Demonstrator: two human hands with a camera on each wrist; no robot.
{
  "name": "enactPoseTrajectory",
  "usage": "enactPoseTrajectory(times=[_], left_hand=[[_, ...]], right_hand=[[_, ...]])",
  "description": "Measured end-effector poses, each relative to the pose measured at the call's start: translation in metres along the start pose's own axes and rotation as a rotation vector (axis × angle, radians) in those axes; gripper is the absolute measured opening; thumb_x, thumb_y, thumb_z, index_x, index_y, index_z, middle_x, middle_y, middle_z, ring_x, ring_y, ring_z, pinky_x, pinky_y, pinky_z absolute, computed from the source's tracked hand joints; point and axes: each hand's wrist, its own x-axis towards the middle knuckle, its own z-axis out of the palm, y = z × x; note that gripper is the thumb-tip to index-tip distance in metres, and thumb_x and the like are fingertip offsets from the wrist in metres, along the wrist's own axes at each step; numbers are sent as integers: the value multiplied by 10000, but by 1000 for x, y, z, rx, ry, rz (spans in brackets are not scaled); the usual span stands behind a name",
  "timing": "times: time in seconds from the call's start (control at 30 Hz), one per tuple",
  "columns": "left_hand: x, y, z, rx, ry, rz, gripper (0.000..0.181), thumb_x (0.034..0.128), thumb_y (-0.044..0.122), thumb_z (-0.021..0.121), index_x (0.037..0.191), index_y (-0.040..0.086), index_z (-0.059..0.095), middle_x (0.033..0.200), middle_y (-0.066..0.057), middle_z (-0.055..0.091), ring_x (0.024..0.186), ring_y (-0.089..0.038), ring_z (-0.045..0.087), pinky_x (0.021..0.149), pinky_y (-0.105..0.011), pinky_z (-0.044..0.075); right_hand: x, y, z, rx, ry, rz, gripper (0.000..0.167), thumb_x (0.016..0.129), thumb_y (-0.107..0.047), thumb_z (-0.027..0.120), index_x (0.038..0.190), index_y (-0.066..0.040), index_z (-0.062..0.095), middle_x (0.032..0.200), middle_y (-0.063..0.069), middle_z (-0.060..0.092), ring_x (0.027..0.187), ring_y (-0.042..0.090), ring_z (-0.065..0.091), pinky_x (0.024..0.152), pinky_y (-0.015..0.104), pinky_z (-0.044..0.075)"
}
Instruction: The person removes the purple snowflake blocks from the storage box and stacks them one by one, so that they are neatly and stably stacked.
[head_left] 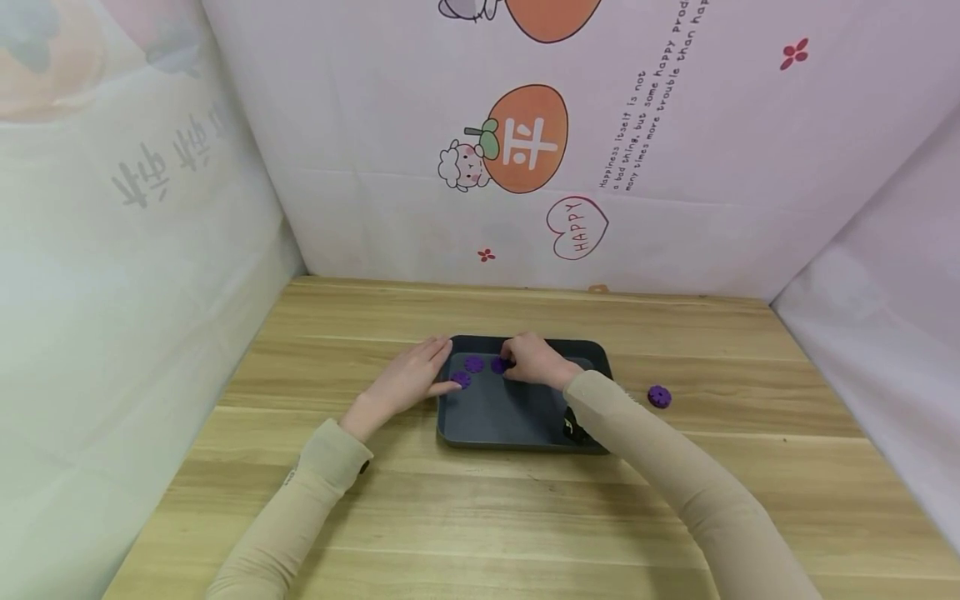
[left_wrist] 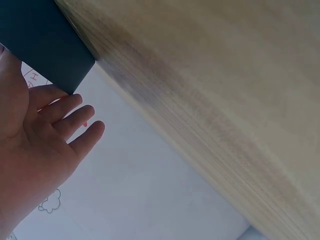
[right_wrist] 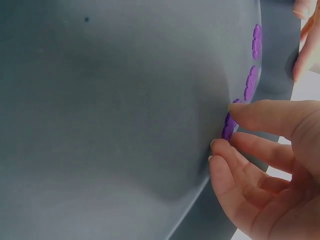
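With the thumb and fingers of my right hand (head_left: 536, 360) I am pinching a purple flower-shaped disc (right_wrist: 229, 126), its position being inside the dark tray (head_left: 510, 417), near the far wall; my left hand (head_left: 411, 372) is spreading its fingers fairly straight at the tray's far left corner, its thumb lying over the left rim. Beside the pinched disc, a second disc (head_left: 474, 364) and a third disc (head_left: 461, 380) are lying flat in a curving row toward the left wall; my right sleeve (head_left: 675, 467) is crossing the tray's right side and hiding part of it; a loose disc (head_left: 660, 396) is resting on the wooden table (head_left: 420, 517), right of the tray; printed sheeting (head_left: 375, 167) is rising behind. The pinched disc, round and scalloped, is partly hiding behind my fingers, so I cannot tell its exact tilt; the tray's long axis is running left to right.
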Motion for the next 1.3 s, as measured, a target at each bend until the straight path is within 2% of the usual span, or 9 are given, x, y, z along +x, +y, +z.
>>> enactPoseTrajectory(times=[0.4,0.9,1.3], left_hand=[[0,1,-1,4,-9,-9,759,949,501,598,1445,-57,463,1493,-231,482,1387,-373,479,1155,-482,430],[-1,1,-3,0,24,12,753,938,487,621,1423,-73,484,1471,-244,502,1365,-383,501,1143,-483,443],[0,2,-3,14,-9,-3,757,949,503,595,1439,-60,469,1497,-228,479,1395,-362,473,1158,-474,428]], right_hand=[[0,-2,0,14,18,-26,279,861,-89,754,1114,13,697,1049,168,707,917,234,664,814,370,601],[-2,-7,0,-4,24,-46,232,895,-85,719,1109,3,710,1070,181,716,921,253,695,805,370,615],[0,-6,-1,-24,5,-54,233,892,-100,726,1093,16,704,1060,172,712,909,232,684,806,356,614]])
